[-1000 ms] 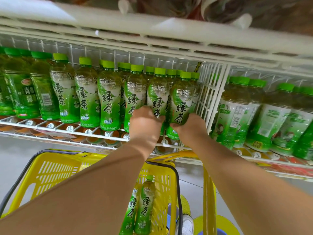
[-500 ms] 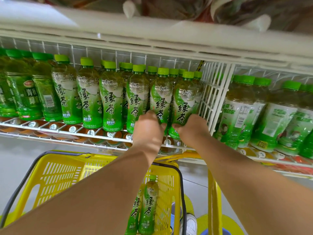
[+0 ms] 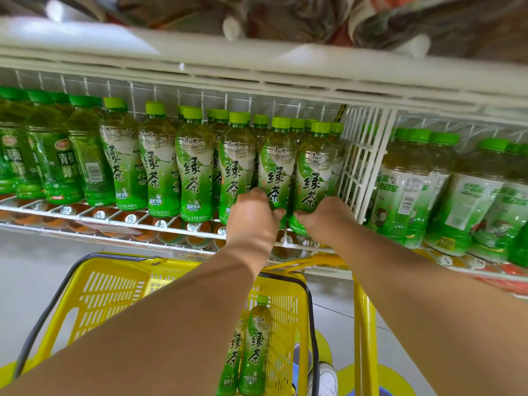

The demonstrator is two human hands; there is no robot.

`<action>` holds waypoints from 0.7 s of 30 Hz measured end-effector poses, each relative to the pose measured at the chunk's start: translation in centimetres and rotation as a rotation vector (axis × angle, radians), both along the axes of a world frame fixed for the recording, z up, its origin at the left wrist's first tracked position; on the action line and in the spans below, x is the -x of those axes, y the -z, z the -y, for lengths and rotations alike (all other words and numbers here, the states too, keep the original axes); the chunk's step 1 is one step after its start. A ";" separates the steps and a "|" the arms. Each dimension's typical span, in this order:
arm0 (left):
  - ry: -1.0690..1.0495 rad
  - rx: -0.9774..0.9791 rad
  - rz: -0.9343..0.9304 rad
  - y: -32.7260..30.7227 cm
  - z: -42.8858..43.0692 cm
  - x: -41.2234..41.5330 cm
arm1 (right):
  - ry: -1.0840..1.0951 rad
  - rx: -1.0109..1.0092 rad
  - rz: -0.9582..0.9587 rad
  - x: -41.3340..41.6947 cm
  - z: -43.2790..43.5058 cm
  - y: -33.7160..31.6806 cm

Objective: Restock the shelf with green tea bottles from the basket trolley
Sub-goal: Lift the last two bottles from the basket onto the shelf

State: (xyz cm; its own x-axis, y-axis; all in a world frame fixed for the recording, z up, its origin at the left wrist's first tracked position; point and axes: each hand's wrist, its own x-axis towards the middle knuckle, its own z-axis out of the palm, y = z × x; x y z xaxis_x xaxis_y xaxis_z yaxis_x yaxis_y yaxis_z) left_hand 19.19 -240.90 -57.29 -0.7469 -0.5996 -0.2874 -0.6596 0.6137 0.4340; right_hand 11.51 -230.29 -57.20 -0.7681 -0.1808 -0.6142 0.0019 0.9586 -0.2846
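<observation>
Several green tea bottles stand in rows on the white wire shelf (image 3: 120,221). My left hand (image 3: 251,221) grips the base of one front-row green tea bottle (image 3: 275,172). My right hand (image 3: 323,221) grips the base of the bottle beside it (image 3: 313,178), close to the white wire divider (image 3: 360,164). Both bottles stand upright at the shelf's front edge. Below, the yellow basket trolley (image 3: 108,295) holds two more green tea bottles (image 3: 254,347), leaning against its right wall; my forearms hide part of the basket.
Darker green bottles (image 3: 57,164) fill the shelf's left end. Different white-labelled bottles (image 3: 408,190) sit right of the divider. A white shelf (image 3: 257,72) overhangs closely above. The trolley's yellow handle post (image 3: 364,324) rises at the right. A white shoe (image 3: 327,380) shows on the grey floor.
Both hands stay on the same two bottles' bases; the bottles have shifted very little. The view has tilted slightly, so the shelf and basket sit a bit lower in frame.
</observation>
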 end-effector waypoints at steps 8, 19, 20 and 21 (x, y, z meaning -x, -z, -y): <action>0.182 -0.022 0.095 -2.5 0.8 -1.9 | -0.059 0.063 -0.033 -1.1 -1.2 -1.5; 0.587 0.244 0.264 -6.6 3.4 -7.1 | -0.411 0.108 -0.221 -4.3 -3.3 -5.1; 0.590 0.263 0.259 -6.8 3.3 -7.7 | -0.452 0.067 -0.244 -4.6 -3.3 -5.5; 0.590 0.283 0.259 -7.0 3.2 -8.3 | -0.500 0.024 -0.272 -5.0 -3.3 -6.1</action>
